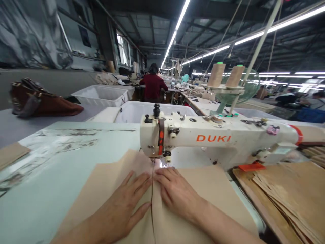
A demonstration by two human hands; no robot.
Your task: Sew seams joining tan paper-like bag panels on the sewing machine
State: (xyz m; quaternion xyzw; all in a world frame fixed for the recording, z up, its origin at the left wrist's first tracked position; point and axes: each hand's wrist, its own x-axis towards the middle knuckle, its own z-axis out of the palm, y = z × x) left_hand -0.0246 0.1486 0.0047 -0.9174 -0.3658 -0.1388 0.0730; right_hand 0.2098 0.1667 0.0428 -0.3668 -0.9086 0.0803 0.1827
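Observation:
Two beige fabric panels [203, 183] lie under the sewing machine [188, 135], their edges meeting along a dark line that runs toward the needle area. My left hand [127, 196] rests flat on the left panel, fingers spread and thumb close to that line. On the other side, my right hand [175, 189] lies on the right panel with its fingertips at the edge, just in front of the presser foot. Both hands press on the cloth from above and neither visibly grips it. A small light glows by the needle, whose tip I cannot make out.
Stacked beige fabric pieces [291, 196] lie at right beside an orange object [252, 166]. Two thread cones [217, 75] stand behind the machine. White bins [101, 96], a brown bag [45, 100] and another fabric piece [12, 154] are around. A person in dark red [153, 84] sits ahead.

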